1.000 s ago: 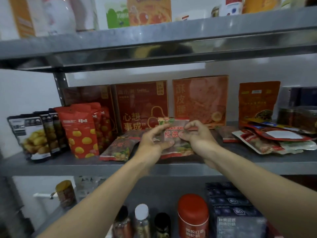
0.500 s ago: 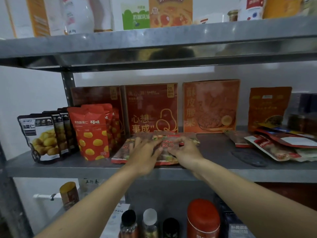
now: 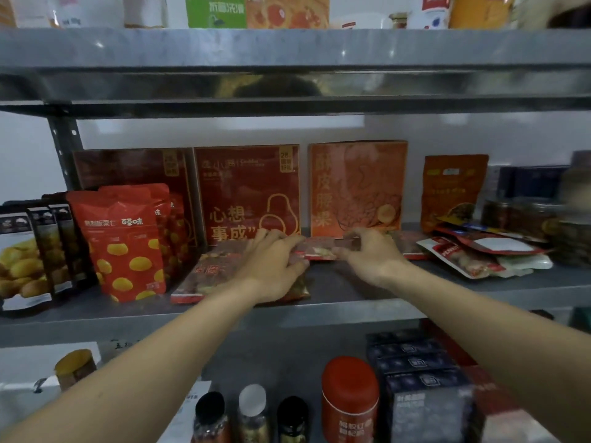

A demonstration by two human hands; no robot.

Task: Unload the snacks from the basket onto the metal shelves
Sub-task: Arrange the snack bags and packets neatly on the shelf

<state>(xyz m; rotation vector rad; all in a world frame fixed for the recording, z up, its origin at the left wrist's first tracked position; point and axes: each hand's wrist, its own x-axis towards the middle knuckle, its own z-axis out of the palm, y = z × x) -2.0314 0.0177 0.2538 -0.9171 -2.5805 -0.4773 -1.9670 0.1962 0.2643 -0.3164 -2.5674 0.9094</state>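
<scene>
Both arms reach forward over the middle metal shelf (image 3: 351,286). The left hand (image 3: 271,266) lies palm-down, fingers spread, on a flat snack packet (image 3: 204,276) near the front edge. The right hand (image 3: 371,254) pinches a second red snack packet (image 3: 319,251), its long axis parallel to that edge.

head-worn view, facing forward, close to metal shelves (image 3: 319,310)

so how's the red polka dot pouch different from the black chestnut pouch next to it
The red pouch with yellow dots is bright red with drawn yellow blobs; the black chestnut pouch is black and white with a photo of yellow chestnuts. The red one stands nearer the hands, the black one at the shelf's left end. Both stand upright, heading rows of matching pouches.
</scene>
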